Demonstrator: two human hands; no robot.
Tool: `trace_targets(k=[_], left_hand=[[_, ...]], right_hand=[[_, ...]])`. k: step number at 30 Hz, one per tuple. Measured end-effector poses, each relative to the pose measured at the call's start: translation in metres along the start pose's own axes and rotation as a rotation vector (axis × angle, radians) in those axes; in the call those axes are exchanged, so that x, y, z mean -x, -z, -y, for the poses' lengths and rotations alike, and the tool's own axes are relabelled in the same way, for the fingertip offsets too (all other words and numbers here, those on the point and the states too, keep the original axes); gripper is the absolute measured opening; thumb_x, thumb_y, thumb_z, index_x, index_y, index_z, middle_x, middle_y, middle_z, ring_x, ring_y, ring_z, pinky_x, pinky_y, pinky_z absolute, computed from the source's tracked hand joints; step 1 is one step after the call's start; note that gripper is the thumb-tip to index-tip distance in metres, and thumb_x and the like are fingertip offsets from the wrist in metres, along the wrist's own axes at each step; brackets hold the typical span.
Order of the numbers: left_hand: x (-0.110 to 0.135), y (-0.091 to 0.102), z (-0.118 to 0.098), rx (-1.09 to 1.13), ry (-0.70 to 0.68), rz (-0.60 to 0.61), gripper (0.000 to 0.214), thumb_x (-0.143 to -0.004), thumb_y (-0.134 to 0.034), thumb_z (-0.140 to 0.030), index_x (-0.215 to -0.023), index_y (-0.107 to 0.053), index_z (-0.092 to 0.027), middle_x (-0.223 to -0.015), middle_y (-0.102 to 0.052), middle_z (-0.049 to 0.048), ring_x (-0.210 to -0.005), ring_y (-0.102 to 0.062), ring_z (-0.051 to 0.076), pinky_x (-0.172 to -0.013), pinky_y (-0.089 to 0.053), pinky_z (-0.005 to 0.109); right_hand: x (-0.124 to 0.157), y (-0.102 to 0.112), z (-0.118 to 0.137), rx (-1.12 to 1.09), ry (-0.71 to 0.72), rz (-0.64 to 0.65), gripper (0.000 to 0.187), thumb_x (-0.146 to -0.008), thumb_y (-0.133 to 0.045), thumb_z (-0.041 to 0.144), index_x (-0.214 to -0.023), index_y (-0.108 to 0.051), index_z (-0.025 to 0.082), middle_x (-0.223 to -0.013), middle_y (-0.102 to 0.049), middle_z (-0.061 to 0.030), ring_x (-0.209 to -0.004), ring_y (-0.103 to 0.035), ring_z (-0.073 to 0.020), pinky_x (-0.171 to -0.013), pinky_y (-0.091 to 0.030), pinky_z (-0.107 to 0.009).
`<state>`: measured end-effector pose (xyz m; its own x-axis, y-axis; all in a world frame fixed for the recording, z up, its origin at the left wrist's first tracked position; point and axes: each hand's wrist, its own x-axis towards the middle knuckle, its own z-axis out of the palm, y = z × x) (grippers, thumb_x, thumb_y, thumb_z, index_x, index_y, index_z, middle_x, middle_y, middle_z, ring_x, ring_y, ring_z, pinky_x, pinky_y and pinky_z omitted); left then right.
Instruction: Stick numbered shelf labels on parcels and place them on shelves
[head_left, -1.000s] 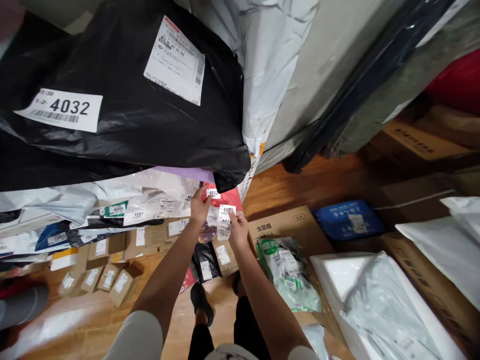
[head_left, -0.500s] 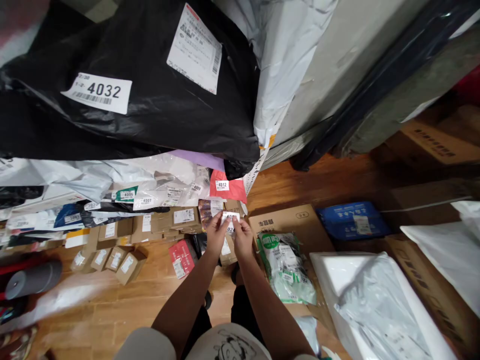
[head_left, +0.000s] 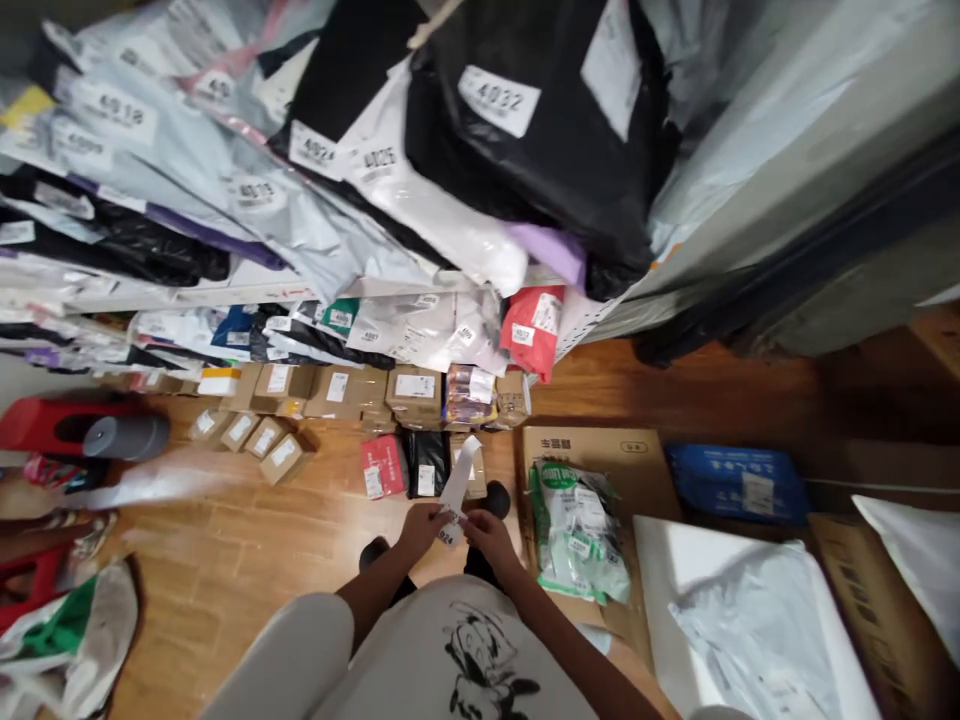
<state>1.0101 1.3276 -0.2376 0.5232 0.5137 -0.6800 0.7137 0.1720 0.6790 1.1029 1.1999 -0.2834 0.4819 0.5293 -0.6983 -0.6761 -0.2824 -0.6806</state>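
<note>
My left hand [head_left: 421,527] and my right hand [head_left: 489,532] are close to my body, both pinched on a white strip of number labels [head_left: 456,490] that stands up between them. The strip's lower label sits between my fingertips. Beyond my hands, small parcels lie on the wooden floor: a red packet [head_left: 382,466], a black packet [head_left: 428,463] and several cardboard boxes [head_left: 415,389]. A red mailer with a white label [head_left: 534,326] hangs at the shelf's edge above them. A big black bag labelled 4032 [head_left: 540,130] lies on top of the stack.
Stacked grey, white and black mailers [head_left: 247,190] fill the shelves on the left. A brown carton [head_left: 581,455] with a green-printed bag [head_left: 577,530] on it lies to my right, beside a blue packet [head_left: 735,483] and a white box [head_left: 675,560]. A red stool [head_left: 45,425] stands left.
I have drawn both hands and the label strip back from the shelf toward my body. My view has pulled back and swung left, showing more of the stacked mailers.
</note>
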Motion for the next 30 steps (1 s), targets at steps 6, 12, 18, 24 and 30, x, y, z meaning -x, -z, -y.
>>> trace_targets(k=[6, 12, 18, 24, 30], left_hand=[[0.044, 0.046, 0.080, 0.060, 0.048, 0.023, 0.022, -0.063, -0.074, -0.034, -0.067, -0.072, -0.013, -0.058, -0.065, 0.0002, -0.060, -0.062, 0.018, -0.059, -0.045, 0.026], [0.074, 0.124, 0.213, 0.124, 0.113, -0.118, 0.027, -0.067, -0.071, -0.040, -0.063, -0.069, -0.014, -0.058, -0.065, 0.0035, -0.059, -0.062, 0.019, -0.058, -0.046, 0.029], [0.106, 0.194, 0.314, 0.262, 0.182, -0.198, 0.022, -0.065, -0.068, -0.033, -0.080, -0.072, -0.017, -0.072, -0.072, 0.0057, -0.066, -0.065, 0.022, -0.062, -0.051, 0.032], [0.053, 0.208, 0.389, 0.285, 0.190, -0.268, 0.020, -0.067, -0.065, -0.036, -0.069, -0.070, -0.017, -0.064, -0.069, 0.0059, -0.061, -0.063, 0.022, -0.057, -0.048, 0.032], [-0.098, 0.167, 0.482, 0.259, 0.140, -0.278, 0.027, -0.069, -0.067, -0.040, -0.065, -0.066, -0.013, -0.060, -0.065, 0.0050, -0.054, -0.057, 0.016, -0.052, -0.041, 0.026]], right_hand=[[0.034, -0.055, -0.072, 0.066, -0.031, -0.008, 0.047, -0.043, -0.083, 0.055, -0.064, -0.069, 0.016, -0.059, -0.065, -0.0043, -0.054, -0.059, -0.0175, -0.052, -0.048, -0.030], [0.065, -0.158, -0.182, 0.067, -0.033, 0.002, 0.048, -0.044, -0.082, 0.058, -0.066, -0.070, 0.017, -0.063, -0.067, -0.0050, -0.059, -0.060, -0.0185, -0.059, -0.051, -0.033], [0.077, -0.264, -0.283, 0.092, -0.080, -0.019, 0.056, -0.050, -0.072, 0.070, -0.071, -0.066, 0.019, -0.065, -0.066, -0.0042, -0.055, -0.059, -0.0179, -0.057, -0.052, -0.035], [-0.001, -0.275, -0.338, 0.225, -0.026, 0.031, 0.039, -0.055, -0.076, 0.055, -0.068, -0.068, 0.019, -0.061, -0.065, -0.0031, -0.055, -0.057, -0.0175, -0.055, -0.048, -0.031], [-0.149, -0.240, -0.411, 0.316, 0.083, 0.006, 0.031, -0.057, -0.077, 0.048, -0.066, -0.070, 0.019, -0.067, -0.067, -0.0038, -0.065, -0.057, -0.0188, -0.063, -0.046, -0.032]])
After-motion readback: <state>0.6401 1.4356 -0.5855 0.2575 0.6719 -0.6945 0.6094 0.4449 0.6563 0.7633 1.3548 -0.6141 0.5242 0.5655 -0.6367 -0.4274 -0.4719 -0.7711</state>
